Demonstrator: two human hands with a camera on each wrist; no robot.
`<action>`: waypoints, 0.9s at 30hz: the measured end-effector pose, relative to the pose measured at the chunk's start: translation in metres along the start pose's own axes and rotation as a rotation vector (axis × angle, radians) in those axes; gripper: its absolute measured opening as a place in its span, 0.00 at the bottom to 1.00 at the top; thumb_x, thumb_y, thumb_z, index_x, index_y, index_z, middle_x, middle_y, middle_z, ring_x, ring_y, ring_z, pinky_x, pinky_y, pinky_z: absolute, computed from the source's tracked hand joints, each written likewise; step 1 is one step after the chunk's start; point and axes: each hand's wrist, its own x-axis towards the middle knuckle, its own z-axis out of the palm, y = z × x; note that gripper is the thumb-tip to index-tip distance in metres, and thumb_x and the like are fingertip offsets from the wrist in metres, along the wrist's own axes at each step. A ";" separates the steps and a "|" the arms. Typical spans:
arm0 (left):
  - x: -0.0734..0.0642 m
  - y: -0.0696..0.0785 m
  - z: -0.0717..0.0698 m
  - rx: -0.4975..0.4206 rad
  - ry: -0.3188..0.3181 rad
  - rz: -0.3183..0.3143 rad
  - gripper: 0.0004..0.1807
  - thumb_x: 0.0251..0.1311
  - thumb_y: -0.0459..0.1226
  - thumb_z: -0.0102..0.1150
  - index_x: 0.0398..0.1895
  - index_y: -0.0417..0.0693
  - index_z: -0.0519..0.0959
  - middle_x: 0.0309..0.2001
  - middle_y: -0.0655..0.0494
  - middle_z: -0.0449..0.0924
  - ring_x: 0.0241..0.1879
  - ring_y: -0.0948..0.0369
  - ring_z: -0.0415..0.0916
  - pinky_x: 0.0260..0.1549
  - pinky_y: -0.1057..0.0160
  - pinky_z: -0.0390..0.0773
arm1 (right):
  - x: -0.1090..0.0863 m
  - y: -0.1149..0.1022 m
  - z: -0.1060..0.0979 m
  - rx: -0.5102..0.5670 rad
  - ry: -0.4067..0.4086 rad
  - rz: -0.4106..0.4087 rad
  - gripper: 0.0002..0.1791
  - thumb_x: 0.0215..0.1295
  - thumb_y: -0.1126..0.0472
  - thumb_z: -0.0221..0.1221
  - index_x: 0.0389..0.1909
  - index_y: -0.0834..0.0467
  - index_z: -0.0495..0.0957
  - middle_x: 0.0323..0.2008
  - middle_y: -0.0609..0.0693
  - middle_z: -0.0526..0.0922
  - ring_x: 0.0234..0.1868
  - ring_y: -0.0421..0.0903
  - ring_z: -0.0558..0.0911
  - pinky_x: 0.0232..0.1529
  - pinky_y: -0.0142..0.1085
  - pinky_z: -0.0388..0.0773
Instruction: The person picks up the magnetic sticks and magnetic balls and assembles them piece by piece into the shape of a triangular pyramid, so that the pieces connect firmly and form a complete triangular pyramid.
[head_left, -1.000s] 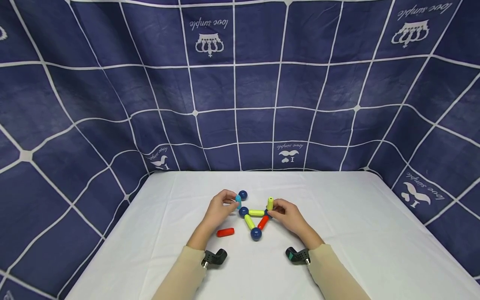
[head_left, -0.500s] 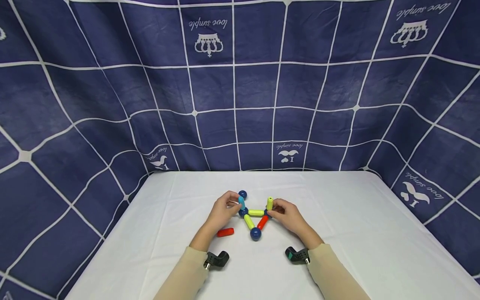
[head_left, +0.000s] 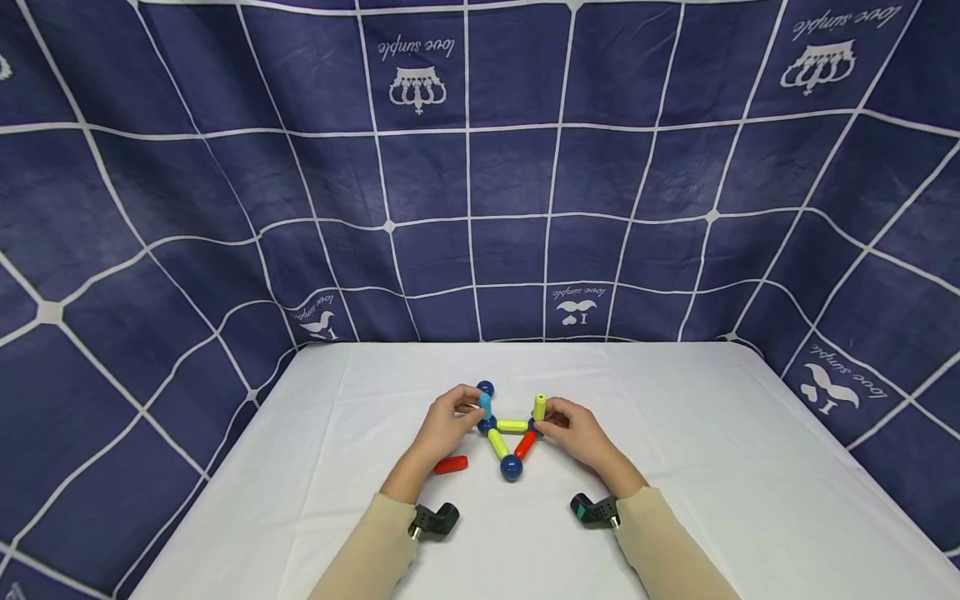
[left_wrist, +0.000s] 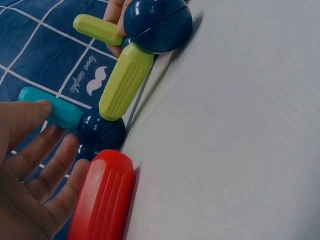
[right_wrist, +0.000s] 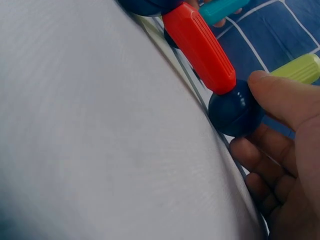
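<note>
My left hand (head_left: 444, 423) pinches a light-blue magnetic stick (left_wrist: 59, 111) between thumb and fingers. The stick stands upright on the navy ball (left_wrist: 104, 129) at the left corner of a flat triangle of magnetic sticks and balls. At its right corner, my right hand (head_left: 576, 427) grips another navy ball (right_wrist: 235, 111), thumb at the foot of an upright yellow-green stick (head_left: 540, 407). Two yellow-green sticks, one across the back (head_left: 513, 426), and a red stick (right_wrist: 200, 47) form the sides. The front corner is a navy ball (head_left: 512, 467).
A loose red stick (head_left: 452, 465) lies left of the triangle, beside my left forearm. One more navy ball (head_left: 486, 389) sits behind the left corner. White cloth (head_left: 660, 450) covers the table, with a navy checked curtain (head_left: 517, 175) behind.
My left hand has moved slightly right, bringing the light-blue stick over the left corner ball; it leaned at half a second ago and now stands straighter. My right hand has stayed still.
</note>
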 end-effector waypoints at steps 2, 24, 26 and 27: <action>0.000 -0.001 -0.002 0.008 -0.016 -0.010 0.14 0.65 0.35 0.63 0.53 0.52 0.79 0.50 0.51 0.83 0.49 0.55 0.80 0.41 0.61 0.83 | 0.000 -0.001 -0.001 0.001 -0.020 -0.004 0.10 0.62 0.58 0.68 0.44 0.49 0.83 0.40 0.45 0.85 0.39 0.39 0.80 0.44 0.32 0.77; -0.009 -0.006 -0.054 0.259 -0.482 -0.015 0.13 0.53 0.34 0.73 0.41 0.46 0.84 0.37 0.57 0.83 0.36 0.63 0.76 0.40 0.65 0.75 | -0.002 -0.001 -0.004 0.007 -0.030 0.021 0.12 0.55 0.57 0.73 0.35 0.50 0.79 0.30 0.45 0.80 0.34 0.42 0.76 0.39 0.32 0.73; -0.010 -0.006 -0.055 0.260 -0.522 -0.025 0.12 0.52 0.33 0.74 0.40 0.45 0.84 0.35 0.58 0.83 0.35 0.64 0.76 0.38 0.66 0.76 | -0.003 0.000 -0.004 0.012 -0.027 0.024 0.12 0.54 0.57 0.74 0.34 0.49 0.79 0.30 0.44 0.79 0.34 0.42 0.76 0.38 0.32 0.73; -0.011 -0.005 -0.056 0.262 -0.539 -0.027 0.12 0.51 0.33 0.74 0.39 0.45 0.84 0.34 0.58 0.83 0.34 0.64 0.76 0.37 0.67 0.76 | -0.003 0.000 -0.003 0.016 -0.026 0.026 0.13 0.54 0.57 0.74 0.34 0.49 0.79 0.30 0.44 0.79 0.34 0.42 0.76 0.38 0.32 0.73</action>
